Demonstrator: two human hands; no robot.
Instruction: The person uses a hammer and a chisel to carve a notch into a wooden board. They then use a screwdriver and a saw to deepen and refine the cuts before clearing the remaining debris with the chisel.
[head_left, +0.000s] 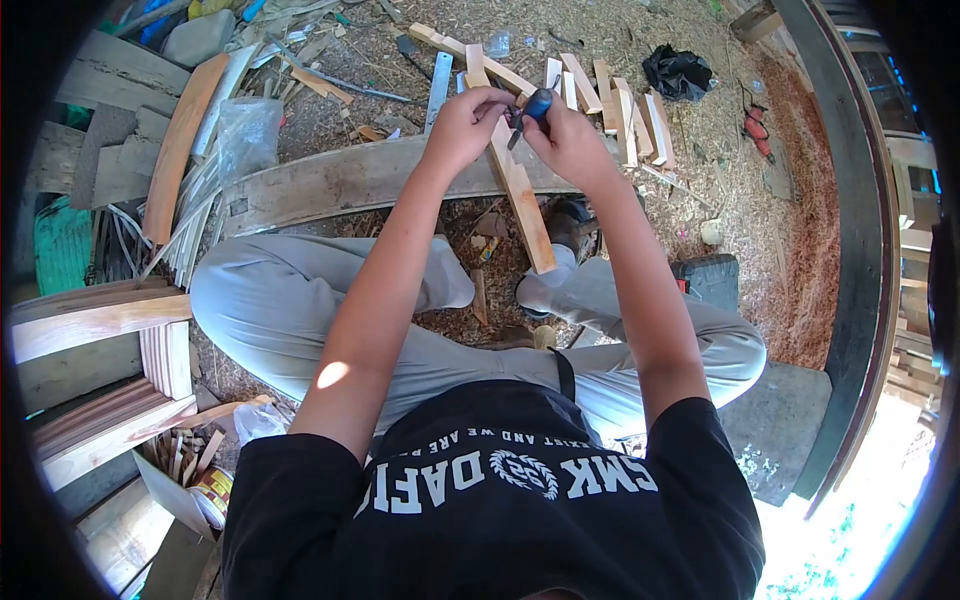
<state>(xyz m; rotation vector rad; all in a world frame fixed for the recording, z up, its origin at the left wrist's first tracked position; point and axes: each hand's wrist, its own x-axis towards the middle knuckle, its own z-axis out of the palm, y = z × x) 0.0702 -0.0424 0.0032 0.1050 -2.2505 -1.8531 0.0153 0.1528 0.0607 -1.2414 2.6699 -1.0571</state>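
Observation:
A screwdriver-like tool with a dark blue handle (538,103) is in my right hand (572,145), its dark shaft angled down and to the left. Close beside it, my left hand (468,125) has its fingers pinched together at a small dark object, too small to make out. Beneath both hands lies a long notched wooden strip (522,205), which crosses a curved grey plank (330,178) and reaches down between my legs. The fingertips of the two hands nearly meet.
Cut wood pieces (628,115) and a metal ruler (439,90) lie beyond the plank. A black plastic bag (677,73) and a red tool (757,130) are at the right. Stacked boards (110,330) stand at the left; a dark case (708,280) sits by my right knee.

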